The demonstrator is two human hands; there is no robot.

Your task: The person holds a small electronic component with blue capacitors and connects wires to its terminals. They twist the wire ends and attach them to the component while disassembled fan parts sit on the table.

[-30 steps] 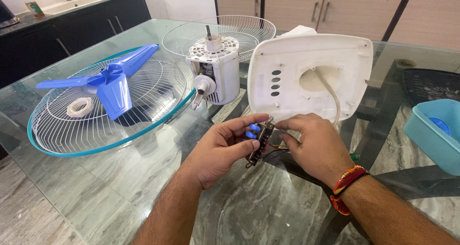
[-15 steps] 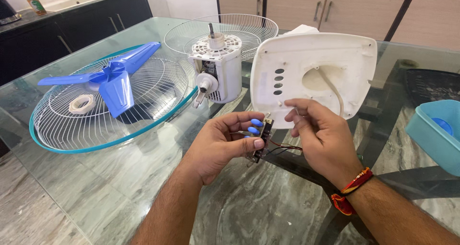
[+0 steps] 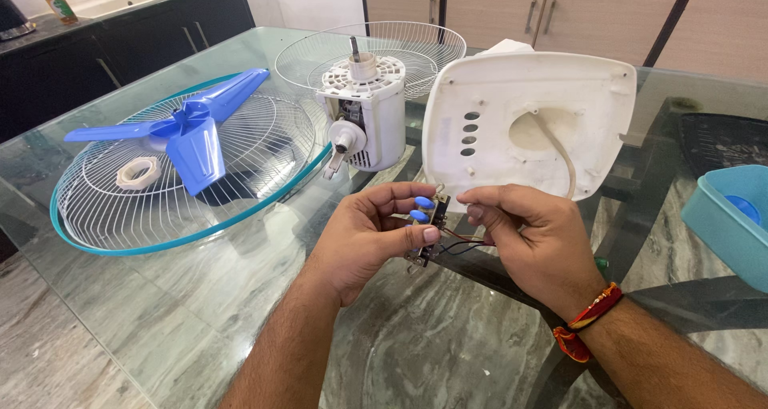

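Observation:
My left hand [image 3: 370, 237] grips a small switch block [image 3: 426, 225] with blue push buttons, held above the glass table [image 3: 240, 289]. Thin red and black wires [image 3: 460, 242] trail from the block toward my right hand [image 3: 534, 241], whose fingertips pinch at the block's right side and the wires. Just behind my hands stands the white fan base cover [image 3: 528, 125], tilted up, with a row of button holes and a round opening from which a pale cord comes out. The white fan motor [image 3: 365, 113] stands upright to its left.
A blue fan blade [image 3: 188, 133] and a white plastic nut [image 3: 138, 172] lie in a teal-rimmed wire guard [image 3: 96, 233] at left. Another wire guard [image 3: 416, 45] sits behind the motor. A light blue tub [image 3: 724, 221] is at right; dark cabinets [image 3: 96, 49] stand far left.
My hands have drawn slightly apart and lifted the switch block a little. My right hand's fingers moved from covering the block to pinching at its right side and wires.

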